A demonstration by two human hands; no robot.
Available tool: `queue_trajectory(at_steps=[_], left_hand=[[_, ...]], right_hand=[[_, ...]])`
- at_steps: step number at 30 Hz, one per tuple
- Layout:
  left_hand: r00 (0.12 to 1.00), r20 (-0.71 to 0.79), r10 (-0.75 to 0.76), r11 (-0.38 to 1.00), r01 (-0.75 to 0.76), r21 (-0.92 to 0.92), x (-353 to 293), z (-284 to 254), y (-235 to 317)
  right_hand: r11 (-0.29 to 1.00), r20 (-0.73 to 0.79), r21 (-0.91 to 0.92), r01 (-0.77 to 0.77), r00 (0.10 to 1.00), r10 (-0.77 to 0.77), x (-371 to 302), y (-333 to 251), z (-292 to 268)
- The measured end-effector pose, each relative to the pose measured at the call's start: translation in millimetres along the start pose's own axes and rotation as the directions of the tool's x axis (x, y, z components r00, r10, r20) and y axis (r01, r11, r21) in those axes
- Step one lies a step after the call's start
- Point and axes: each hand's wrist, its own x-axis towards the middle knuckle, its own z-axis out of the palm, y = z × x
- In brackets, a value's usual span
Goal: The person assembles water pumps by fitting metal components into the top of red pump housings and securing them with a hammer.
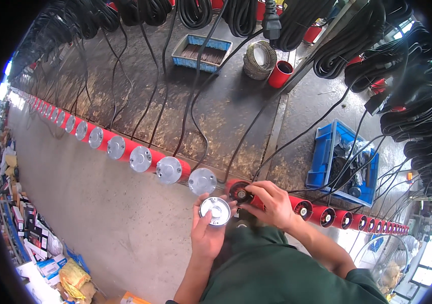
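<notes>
A round silver metal cap (219, 209) rests in my left hand (208, 230), gripped between thumb and fingers with its hollow side up. Just beyond it is a red cylinder (232, 187), its dark open end facing me and a round metal part visible inside. My right hand (272, 206) has its thumb and forefinger at the right edge of that opening. Whatever they pinch is too small or hidden to make out. Left of the open cylinder, a silver cap (202, 181) covers the end of the neighbouring one.
Capped red cylinders (140, 159) line the bench edge leftward; open ones (322, 216) continue rightward. Black cables cross the worn bench (140, 91) and hang coiled overhead. A blue bin (315, 164), a blue tray (190, 62) and a wire coil (256, 63) sit on it. Boxes (36, 235) lie lower left.
</notes>
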Motion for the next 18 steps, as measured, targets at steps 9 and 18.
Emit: queue_trajectory(at_steps=[9, 18], left_hand=[[0.997, -0.017, -0.075, 0.95, 0.076, 0.303, -17, 1, -29], [0.987, 0.025, -0.157, 0.752, 0.103, 0.651, -30, 7, -14]], right_hand=[[1.0, 0.125, 0.013, -0.028, 0.992, 0.026, -14, -60, -6], [0.781, 0.306, 0.243, -0.575, 0.81, 0.501, -17, -29, -42]])
